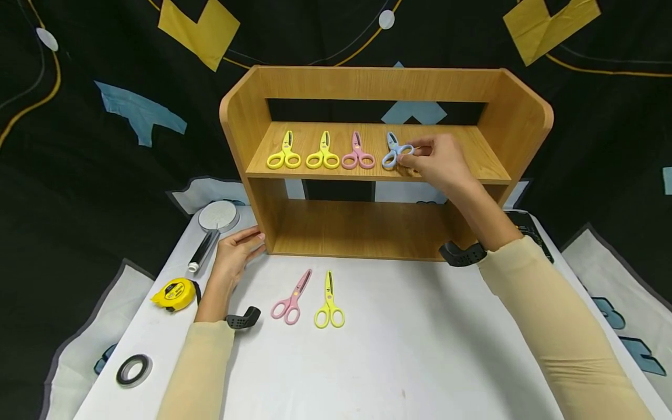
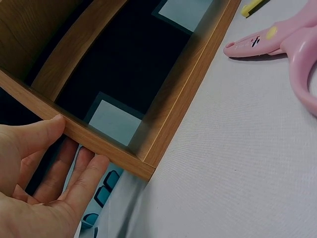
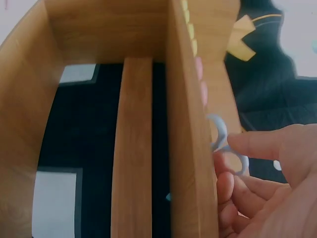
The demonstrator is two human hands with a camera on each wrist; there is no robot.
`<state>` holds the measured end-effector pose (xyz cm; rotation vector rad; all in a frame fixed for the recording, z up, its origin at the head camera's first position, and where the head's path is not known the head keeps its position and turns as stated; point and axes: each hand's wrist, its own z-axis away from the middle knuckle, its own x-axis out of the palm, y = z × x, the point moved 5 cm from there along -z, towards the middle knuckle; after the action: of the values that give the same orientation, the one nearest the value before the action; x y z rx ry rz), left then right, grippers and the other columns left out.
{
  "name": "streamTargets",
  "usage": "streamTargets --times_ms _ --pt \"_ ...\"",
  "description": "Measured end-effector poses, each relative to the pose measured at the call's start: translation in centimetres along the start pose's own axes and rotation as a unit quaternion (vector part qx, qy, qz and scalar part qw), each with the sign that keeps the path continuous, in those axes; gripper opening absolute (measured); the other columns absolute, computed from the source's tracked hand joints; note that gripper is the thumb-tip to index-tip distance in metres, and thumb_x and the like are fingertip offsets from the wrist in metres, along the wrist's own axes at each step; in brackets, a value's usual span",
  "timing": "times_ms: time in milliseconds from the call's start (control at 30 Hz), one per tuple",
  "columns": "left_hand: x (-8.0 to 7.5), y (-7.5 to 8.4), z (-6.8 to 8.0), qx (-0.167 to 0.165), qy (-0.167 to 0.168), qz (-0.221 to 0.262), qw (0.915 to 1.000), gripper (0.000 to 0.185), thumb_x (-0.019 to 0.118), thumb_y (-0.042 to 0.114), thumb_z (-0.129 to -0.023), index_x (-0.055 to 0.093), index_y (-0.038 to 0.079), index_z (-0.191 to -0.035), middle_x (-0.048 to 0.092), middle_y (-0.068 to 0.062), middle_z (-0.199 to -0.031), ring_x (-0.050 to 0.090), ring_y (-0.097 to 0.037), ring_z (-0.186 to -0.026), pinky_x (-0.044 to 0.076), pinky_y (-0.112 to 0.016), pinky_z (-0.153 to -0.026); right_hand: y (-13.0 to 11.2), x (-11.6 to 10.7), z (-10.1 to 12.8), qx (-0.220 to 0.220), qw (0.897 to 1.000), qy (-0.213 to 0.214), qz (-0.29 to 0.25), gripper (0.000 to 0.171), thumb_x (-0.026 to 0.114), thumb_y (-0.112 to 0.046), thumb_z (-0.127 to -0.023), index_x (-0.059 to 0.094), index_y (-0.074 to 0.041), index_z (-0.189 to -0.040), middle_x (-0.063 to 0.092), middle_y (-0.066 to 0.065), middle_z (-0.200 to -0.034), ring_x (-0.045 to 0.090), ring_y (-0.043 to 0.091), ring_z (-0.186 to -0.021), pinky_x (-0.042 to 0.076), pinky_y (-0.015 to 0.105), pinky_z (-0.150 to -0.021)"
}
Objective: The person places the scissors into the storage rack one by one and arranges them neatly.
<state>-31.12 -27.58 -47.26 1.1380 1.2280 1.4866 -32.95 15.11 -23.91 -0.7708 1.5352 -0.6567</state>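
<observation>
A wooden shelf [image 1: 367, 175] stands on a white table [image 1: 420, 361], and the step in hand looks like setting scissors in a row on its upper board. Three pairs already lie there, handles toward the front: two yellow ones [image 1: 284, 153], [image 1: 322, 153] and a pink one [image 1: 358, 153]. The blue scissors [image 1: 392, 151] lie fourth in the row, just right of the pink pair, blades pointing to the back.

The right hand [image 1: 438, 160] is at the blue scissors' handles; its fingertips touch or lightly pinch one ring, the other fingers curled under the board's front edge, as the right wrist view shows. The pair seems to rest on the board already, so the placing is judged nearly done. The left hand [image 1: 236, 251] lies relaxed against the shelf's lower left corner, fingers straight, steadying it and gripping nothing.

The next move likely calls for freeing the ring without nudging the pair askew, then reaching down to the table, where a pink pair [image 1: 291, 297] and a yellow pair [image 1: 329, 300] lie side by side in front of the shelf.

The blue scissors are small, pale plastic, with round rings and a short blunt blade.
</observation>
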Motion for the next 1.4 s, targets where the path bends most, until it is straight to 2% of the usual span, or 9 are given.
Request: streamTargets --times_ms 133,267,467,700,800,900,1067,1200,1400 --pt "0.2 0.1 0.0 -0.001 -0.005 -0.003 1.0 0.051 0.075 0.005 -0.094 0.057 -0.008 -0.141 0.071 0.007 -0.105 0.07 -0.006 -0.1 0.054 -0.045 -0.108 0.3 0.2 -0.4 -0.008 0.999 -0.007 0.037 0.045 0.072 -0.03 -0.098 0.067 -0.005 -0.135 0.06 0.014 -0.123 0.048 0.023 -0.11 0.046 0.029 -0.075" --pt "0.3 0.1 0.1 -0.001 -0.006 -0.006 1.0 0.051 0.074 0.005 -0.095 0.057 -0.007 -0.141 0.07 0.007 -0.107 0.07 -0.006 -0.101 0.055 -0.043 -0.108 0.5 0.5 -0.5 -0.016 0.997 -0.016 0.067 0.045 0.072 -0.03 -0.097 0.067 -0.003 -0.133 0.059 0.016 -0.122 0.047 0.026 -0.11 0.045 0.031 -0.074" --pt "0.3 -0.1 0.1 -0.004 -0.003 -0.001 1.0 0.051 0.075 0.005 -0.094 0.058 -0.006 -0.141 0.071 0.007 -0.106 0.07 -0.006 -0.101 0.058 -0.04 -0.105 0.5 0.5 0.1 -0.023 0.998 -0.004 0.056 0.054 0.073 -0.033 -0.097 0.061 -0.003 -0.14 0.058 0.017 -0.128 0.05 0.029 -0.116 0.047 0.031 -0.08" --pt "0.0 0.0 -0.4 0.006 -0.007 0.009 0.9999 0.049 0.075 0.003 -0.094 0.059 -0.008 -0.138 0.071 0.006 -0.104 0.071 -0.007 -0.1 0.062 -0.033 -0.096 1.0 -0.1 3.8 -0.081 0.995 0.062 0.004 0.046 0.074 -0.035 -0.096 0.068 -0.008 -0.132 0.063 0.011 -0.116 0.057 0.022 -0.094 0.048 0.02 -0.067" --pt "0.0 0.0 -0.5 0.003 -0.006 0.01 0.9999 0.048 0.076 0.003 -0.093 0.06 -0.007 -0.137 0.071 0.006 -0.104 0.071 -0.008 -0.1 0.063 -0.032 -0.094 1.8 0.8 6.0 -0.089 0.995 0.052 -0.006 0.042 0.074 -0.036 -0.096 0.07 -0.011 -0.129 0.066 0.008 -0.111 0.058 0.019 -0.092 0.048 0.017 -0.066" --pt "-0.1 -0.1 -0.5 -0.004 -0.008 0.01 0.9999 0.049 0.076 0.003 -0.093 0.06 -0.007 -0.138 0.071 0.005 -0.105 0.071 -0.008 -0.1 0.062 -0.032 -0.094 3.2 2.6 8.2 -0.089 0.996 0.011 -0.025 0.04 0.076 -0.037 -0.095 0.069 -0.012 -0.126 0.068 0.007 -0.108 0.06 0.02 -0.092 0.051 0.017 -0.069" --pt "-0.1 0.0 -0.4 -0.007 -0.01 0.002 0.9999 0.051 0.075 0.004 -0.093 0.058 -0.008 -0.14 0.071 0.005 -0.107 0.07 -0.008 -0.102 0.06 -0.037 -0.099 5.5 7.3 11.3 -0.079 0.993 -0.059 -0.071 0.038 0.081 -0.034 -0.091 0.07 -0.015 -0.122 0.071 0.003 -0.106 0.065 0.02 -0.091 0.059 0.026 -0.075" --pt "-0.2 0.0 -0.4 -0.006 -0.01 -0.005 0.9999 0.052 0.076 0.005 -0.094 0.057 -0.008 -0.141 0.069 0.005 -0.109 0.07 -0.007 -0.103 0.057 -0.041 -0.103 6.8 11.5 13.1 -0.062 0.99 -0.087 -0.092 0.041 0.086 -0.031 -0.086 0.071 -0.017 -0.122 0.073 0.001 -0.107 0.067 0.017 -0.09 0.06 0.031 -0.08" --pt "-0.2 0.0 -0.4 -0.004 -0.014 0.001 0.9999 0.051 0.075 0.004 -0.094 0.057 -0.009 -0.14 0.071 0.006 -0.106 0.071 -0.007 -0.101 0.058 -0.039 -0.102 9.2 17.3 14.7 -0.031 0.988 -0.117 -0.1 0.046 0.088 -0.028 -0.082 0.071 -0.017 -0.124 0.073 0.003 -0.11 0.068 0.012 -0.088 0.055 0.025 -0.072"
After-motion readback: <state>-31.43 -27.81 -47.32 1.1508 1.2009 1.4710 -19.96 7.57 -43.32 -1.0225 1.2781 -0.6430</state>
